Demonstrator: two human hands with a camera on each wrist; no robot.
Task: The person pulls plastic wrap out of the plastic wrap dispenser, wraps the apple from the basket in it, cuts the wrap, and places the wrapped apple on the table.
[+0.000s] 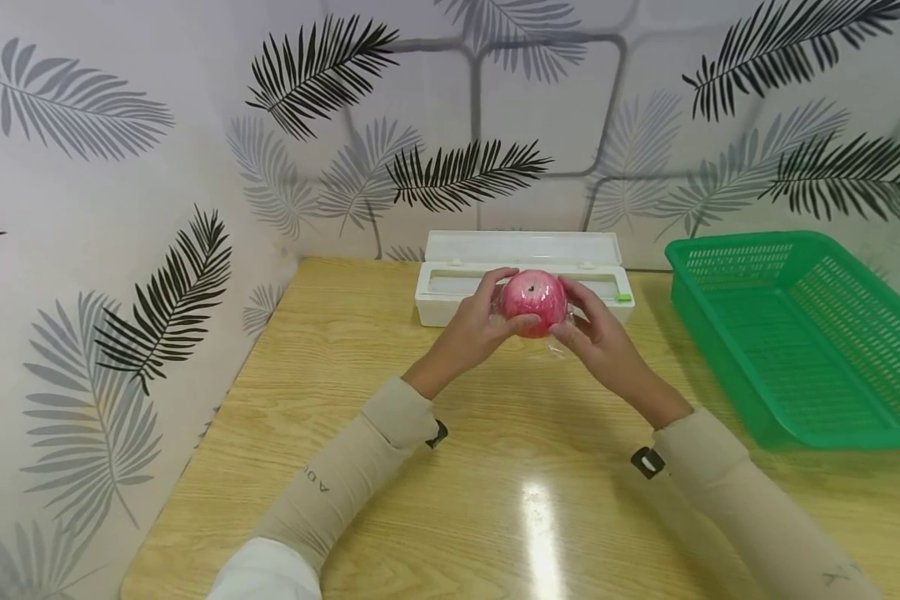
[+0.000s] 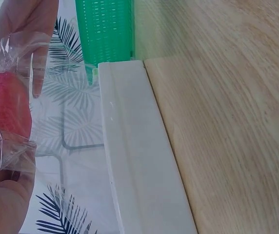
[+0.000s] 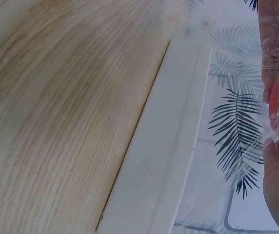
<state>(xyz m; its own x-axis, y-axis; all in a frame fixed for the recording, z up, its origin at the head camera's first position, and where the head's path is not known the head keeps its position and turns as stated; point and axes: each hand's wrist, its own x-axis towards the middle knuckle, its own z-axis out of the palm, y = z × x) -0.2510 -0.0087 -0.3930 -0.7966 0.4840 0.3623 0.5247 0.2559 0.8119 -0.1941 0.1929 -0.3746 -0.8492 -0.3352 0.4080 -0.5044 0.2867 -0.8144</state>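
Between both hands, above the table, is a round pink-red fruit [image 1: 532, 302] with a small dark mark on top. Clear plastic film [image 2: 8, 151] wraps it and bunches into crumpled ends at its sides. My left hand [image 1: 478, 323] grips its left side, thumb across the lower front. On the right side my right hand [image 1: 598, 340] holds fruit and film, with its thumb at the lower edge. Behind them a long white box [image 1: 438, 310] stands with its lid [image 1: 525, 247] raised; the hands and fruit hide part of it.
A green perforated basket [image 1: 776, 417] stands at the right of the wooden table [image 1: 345, 333]. The box has a small green tab [image 1: 624, 297] at its right end. Leaf-patterned walls [image 1: 412, 100] rise behind the table and along its left side.
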